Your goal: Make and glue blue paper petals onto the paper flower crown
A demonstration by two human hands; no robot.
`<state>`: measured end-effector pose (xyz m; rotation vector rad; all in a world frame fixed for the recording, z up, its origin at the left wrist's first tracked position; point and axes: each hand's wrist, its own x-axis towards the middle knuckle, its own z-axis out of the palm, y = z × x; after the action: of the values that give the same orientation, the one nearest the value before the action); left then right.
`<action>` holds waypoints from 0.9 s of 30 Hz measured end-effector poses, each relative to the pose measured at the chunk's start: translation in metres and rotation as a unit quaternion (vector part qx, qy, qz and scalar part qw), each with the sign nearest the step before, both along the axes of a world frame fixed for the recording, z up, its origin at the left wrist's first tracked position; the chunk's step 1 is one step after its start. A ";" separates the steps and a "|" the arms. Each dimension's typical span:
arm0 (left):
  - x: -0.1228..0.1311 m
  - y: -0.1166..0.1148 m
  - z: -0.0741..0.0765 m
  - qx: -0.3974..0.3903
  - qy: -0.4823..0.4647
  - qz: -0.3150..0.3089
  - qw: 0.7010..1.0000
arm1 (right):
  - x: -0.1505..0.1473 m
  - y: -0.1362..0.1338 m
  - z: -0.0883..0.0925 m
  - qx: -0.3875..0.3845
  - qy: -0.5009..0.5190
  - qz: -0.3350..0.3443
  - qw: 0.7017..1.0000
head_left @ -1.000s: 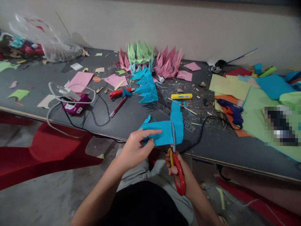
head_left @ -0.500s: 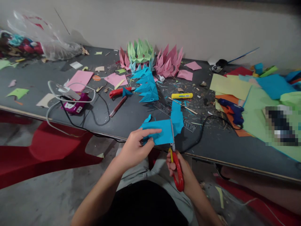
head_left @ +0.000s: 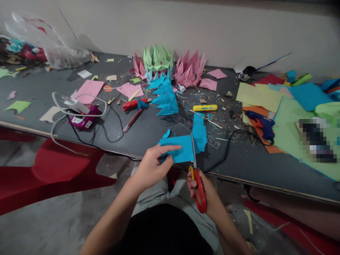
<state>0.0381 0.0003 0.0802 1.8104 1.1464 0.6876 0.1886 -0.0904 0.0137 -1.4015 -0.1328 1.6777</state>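
Observation:
A piece of blue paper (head_left: 183,150) lies between the thumb and fingers of my left hand (head_left: 154,164), the index finger stretched along its top. My right hand (head_left: 203,187) is closed around the red handles of a pair of scissors (head_left: 199,198), which also show a yellow part. The scissors' blades run along the right edge of the paper and point away from me. Behind them, another piece of blue paper (head_left: 199,132) rests on the table. A small blue scrap (head_left: 166,134) shows just past the held sheet.
Blue folded paper spikes (head_left: 166,97) lie ahead, before green (head_left: 158,58) and pink (head_left: 190,69) paper crowns. A yellow glue stick (head_left: 205,107), a blue glue gun (head_left: 261,124) and its black cord are to the right. A purple power adapter (head_left: 84,117) with cables sits left.
The scissors and my right hand have shifted very slightly left and up along the paper's right edge. My left hand keeps its hold; the whole view has drifted a little.

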 end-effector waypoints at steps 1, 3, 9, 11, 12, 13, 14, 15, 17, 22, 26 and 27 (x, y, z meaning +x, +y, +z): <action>0.000 0.000 -0.001 0.001 -0.001 0.002 1.000 | 0.000 0.000 -0.002 0.000 0.000 -0.003 1.000; -0.001 0.000 -0.002 0.003 -0.007 0.003 1.000 | -0.001 0.001 -0.007 0.001 0.001 -0.005 1.000; -0.005 0.005 -0.011 -0.007 0.005 0.018 1.000 | 0.002 0.001 -0.009 0.016 0.024 0.008 1.000; -0.009 0.012 -0.017 -0.009 0.033 0.044 0.998 | 0.004 0.001 -0.005 0.054 0.011 0.028 0.998; -0.011 0.015 -0.020 -0.004 0.053 0.058 0.997 | 0.006 0.001 -0.002 0.077 0.001 0.041 0.996; -0.013 0.019 -0.024 0.007 0.076 0.070 0.995 | 0.009 0.001 0.000 0.102 -0.010 0.055 0.993; -0.015 0.023 -0.027 0.021 0.100 0.080 0.992 | 0.011 0.002 0.003 0.126 -0.020 0.067 0.990; -0.017 0.027 -0.030 0.039 0.125 0.090 0.987 | 0.014 0.003 0.006 0.148 -0.027 0.076 0.986; -0.020 0.032 -0.034 0.090 0.171 0.117 0.974 | 0.021 0.005 0.012 0.177 -0.029 0.089 0.980; -0.013 0.029 -0.033 0.256 0.230 0.187 0.920 | 0.032 0.012 0.024 0.176 -0.030 0.082 0.981; 0.022 0.022 -0.034 0.242 0.204 -0.055 0.947 | 0.040 0.012 0.033 0.165 -0.048 0.065 0.983; 0.034 0.022 -0.037 0.245 0.203 -0.111 0.941 | 0.043 0.012 0.035 0.166 -0.053 0.062 0.983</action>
<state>0.0725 0.0228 0.0433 2.5529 1.0593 0.5059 0.2315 -0.0787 0.0484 -1.2486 -0.5446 1.5926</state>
